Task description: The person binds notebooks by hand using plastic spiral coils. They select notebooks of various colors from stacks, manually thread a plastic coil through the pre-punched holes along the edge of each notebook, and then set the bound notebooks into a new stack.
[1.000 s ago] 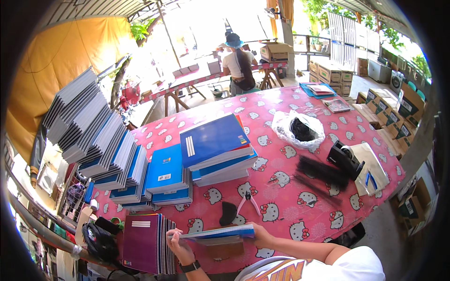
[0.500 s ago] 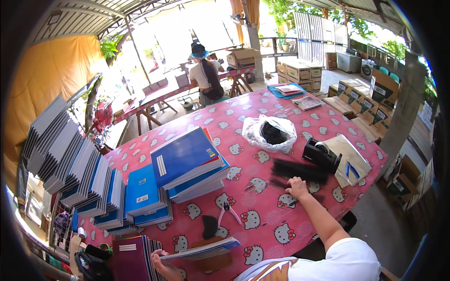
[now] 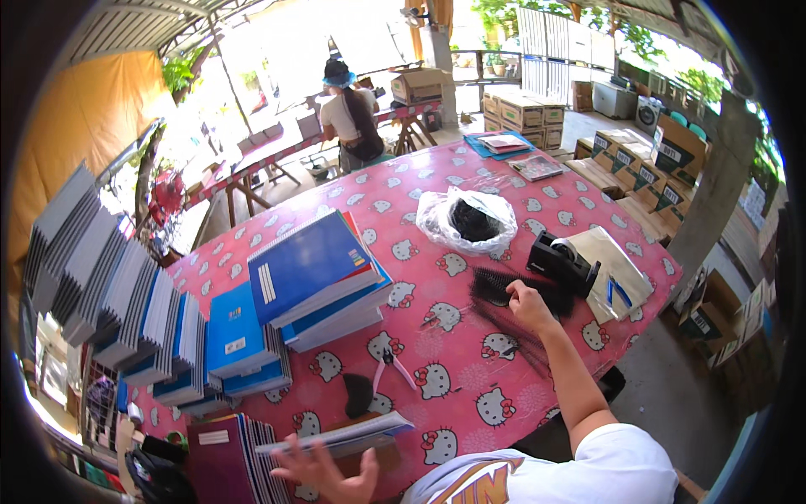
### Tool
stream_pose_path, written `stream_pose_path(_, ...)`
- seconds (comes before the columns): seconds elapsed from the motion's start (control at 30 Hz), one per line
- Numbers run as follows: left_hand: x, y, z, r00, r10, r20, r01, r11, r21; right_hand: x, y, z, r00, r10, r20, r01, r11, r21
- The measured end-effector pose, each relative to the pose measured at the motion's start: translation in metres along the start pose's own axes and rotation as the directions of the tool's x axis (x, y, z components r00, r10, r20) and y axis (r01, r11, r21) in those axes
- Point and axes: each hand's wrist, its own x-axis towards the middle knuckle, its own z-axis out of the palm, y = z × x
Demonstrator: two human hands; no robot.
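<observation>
My left hand (image 3: 329, 472) has its fingers spread in front of a thin notebook or sheaf of pages (image 3: 357, 435) that is seen nearly edge-on. My right hand (image 3: 531, 306) reaches across the table with its fingers closed, pinching a black spiral binding coil (image 3: 522, 338) that is blurred by motion. More black coils (image 3: 494, 286) lie in a pile at its fingertips. Between my hands, pink-handled pliers (image 3: 393, 367) and a dark curved piece (image 3: 358, 395) rest on the pink tablecloth (image 3: 491, 407).
Blue notebooks (image 3: 311, 265) and tall staggered stacks of notebooks (image 3: 117, 290) stand at left, maroon notebooks (image 3: 220, 462) nearer me. A white plastic bag (image 3: 432, 214), black tape dispenser (image 3: 558, 262) and blue-handled pliers (image 3: 620, 292) lie at right. A person (image 3: 353, 118) sits beyond the table.
My right hand has moved up and slightly left, with a coil now in its fingers. My left hand has shifted right and its fingers have spread in front of the notebook. The view has shifted slightly.
</observation>
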Motion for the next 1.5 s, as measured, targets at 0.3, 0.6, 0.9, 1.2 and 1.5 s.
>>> stream_pose_path(0.3,-0.001,-0.003,0.046,0.973,0.059,0.221,0.009,0.955,-0.298,-0.053,-0.138,-0.044,0.940,-0.102,0.324,-0.081,0.860,0.503)
stream_pose_path(0.6,0.002,0.033,0.056,0.963,-0.026,0.267,0.067,0.987,-0.146,-0.100,-0.189,0.013,0.711,-0.560,0.426,0.292,0.785,0.546)
stream_pose_path(0.9,0.001,0.038,0.066,0.969,-0.001,0.248,0.034,0.991,-0.126,-0.095,-0.198,0.024,0.747,-0.501,0.438,0.208,0.801,0.561)
stream_pose_path(1.2,-0.001,0.037,0.067,0.974,-0.029,0.223,0.062,0.988,-0.142,-0.083,-0.201,0.021,0.643,-0.583,0.497,0.281,0.783,0.554)
stream_pose_path(1.5,-0.001,0.038,0.068,0.972,-0.014,0.236,0.049,0.989,-0.143,-0.078,-0.203,0.025,0.593,-0.671,0.444,0.419,0.729,0.541)
